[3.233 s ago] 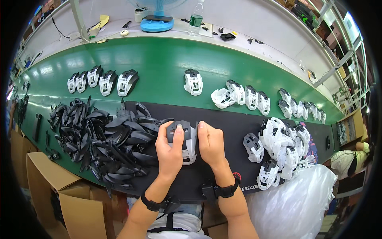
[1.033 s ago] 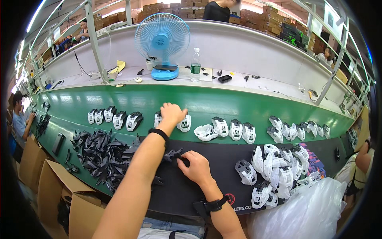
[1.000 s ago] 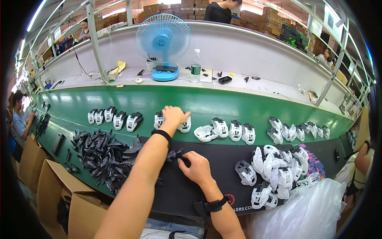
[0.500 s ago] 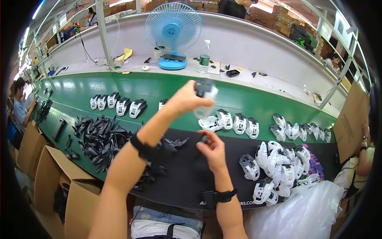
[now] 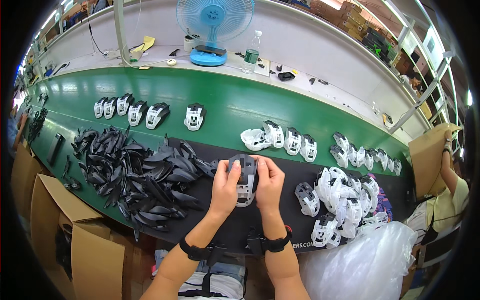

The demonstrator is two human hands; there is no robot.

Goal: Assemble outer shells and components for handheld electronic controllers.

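A mouse shell [image 5: 245, 194], white at its near end and dark grey at its far end, is held between my two hands above the black mat [image 5: 220, 225]. My left hand [image 5: 223, 189] grips its left side, thumb on the dark top. My right hand [image 5: 269, 186] pinches its right edge near the far end; whether a small dark part sits under those fingers is hidden. To the left lies a heap of curved black side pieces [image 5: 145, 175]. At the right a pile of white mouse shells [image 5: 345, 197] rests on the mat.
Black-and-white shells [image 5: 157, 116] stand in a row on the green bench [image 5: 215, 107], with a lone shell [image 5: 194, 117] beside them. More shells [image 5: 293, 142] stand farther right. A blue fan [image 5: 209, 57] and bottle [image 5: 252, 54] occupy the shelf. Cardboard boxes [image 5: 97, 260] and a plastic bag [image 5: 362, 265] flank me.
My left hand has brought the mouse shell down and nearer from above the bench. My right hand, which was apart holding a small dark part, now meets the shell. The view has shifted.
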